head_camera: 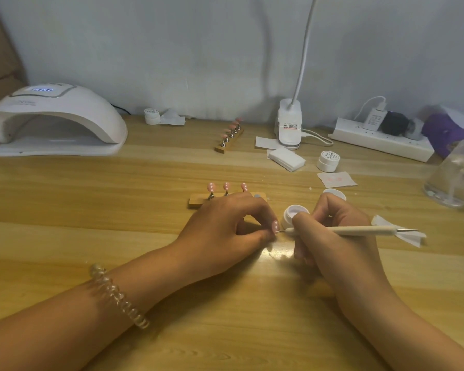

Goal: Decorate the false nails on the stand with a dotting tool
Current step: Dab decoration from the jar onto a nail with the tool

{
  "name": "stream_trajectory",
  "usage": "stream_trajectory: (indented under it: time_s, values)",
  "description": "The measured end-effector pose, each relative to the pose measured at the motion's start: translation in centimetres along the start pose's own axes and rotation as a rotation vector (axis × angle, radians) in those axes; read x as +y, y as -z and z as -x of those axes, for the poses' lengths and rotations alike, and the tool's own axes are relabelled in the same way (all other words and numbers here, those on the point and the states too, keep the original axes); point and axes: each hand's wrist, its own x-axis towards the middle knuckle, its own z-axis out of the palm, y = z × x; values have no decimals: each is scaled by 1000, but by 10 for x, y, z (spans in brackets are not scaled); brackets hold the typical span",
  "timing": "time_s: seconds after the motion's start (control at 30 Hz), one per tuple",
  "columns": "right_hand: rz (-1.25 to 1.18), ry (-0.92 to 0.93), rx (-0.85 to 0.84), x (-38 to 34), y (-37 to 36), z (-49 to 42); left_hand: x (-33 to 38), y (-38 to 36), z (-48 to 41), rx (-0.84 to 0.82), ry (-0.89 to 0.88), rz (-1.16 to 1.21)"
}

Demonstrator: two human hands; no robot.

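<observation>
coiled bracelet (118,295), slim dotting tool (340,231), glossy nail (275,226)

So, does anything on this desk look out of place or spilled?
Nothing spilled. One pink nail is off the near stand, pinched in the left hand while the right hand holds the dotting tool to it. A wipe shows pink smears.

Hidden by the grip
Cannot see the end of the stand (196,202) behind the left hand (225,226), nor tell whether the tool (340,230) touches the nail (275,226).
</observation>
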Motion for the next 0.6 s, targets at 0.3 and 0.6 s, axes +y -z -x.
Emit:
stream_trajectory:
  time_s: [0.3,0.6]
  values:
    - [20,-1,7,2,0,-1,0,0,0,1,-1,-3]
    - [-20,5,25,1,1,-1,0,1,0,-8,-9,9]
